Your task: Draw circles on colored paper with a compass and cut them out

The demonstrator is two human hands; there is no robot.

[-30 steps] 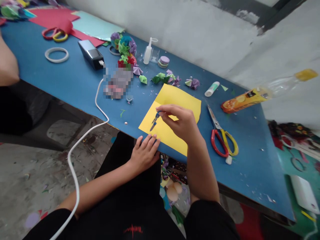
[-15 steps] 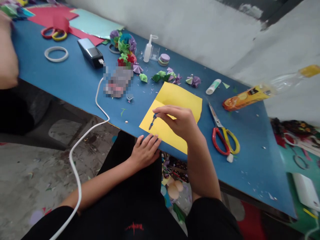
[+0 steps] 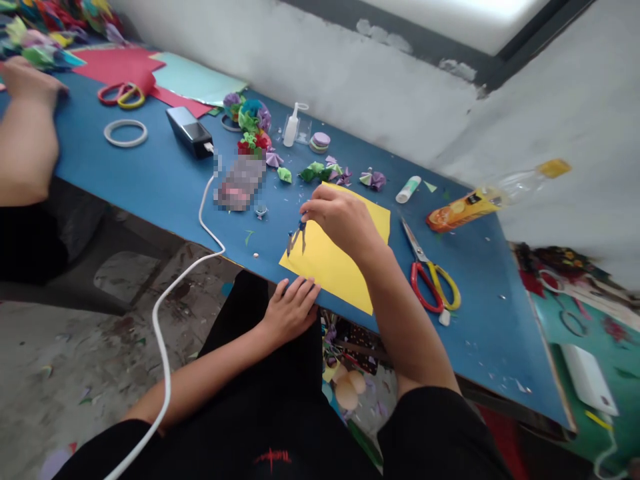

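Observation:
Between the fingertips of my right hand (image 3: 343, 217) is the top of a blue and silver drawing compass (image 3: 299, 239). Its two legs point down, slightly spread, over the left part of a yellow paper sheet (image 3: 345, 270). From this view I cannot tell whether the tips touch the paper. My left hand (image 3: 291, 307) lies flat at the table's front edge, fingers stretched out, their tips by the sheet's near edge. To the right of the sheet rest scissors (image 3: 425, 267) with one red and one yellow handle.
A glue stick (image 3: 409, 189) and a lying juice bottle (image 3: 465, 208) are at the right. Crumpled paper flowers (image 3: 315, 171), a small white bottle (image 3: 291, 130) and a power bank (image 3: 190, 133) line the back. A white cable (image 3: 163, 333) crosses the front edge. Another person's arm (image 3: 30, 133) is at the left.
My right hand has moved left and slightly up with the compass, whose legs now show spread apart. My left hand stays on the table edge. The camera view has shifted.

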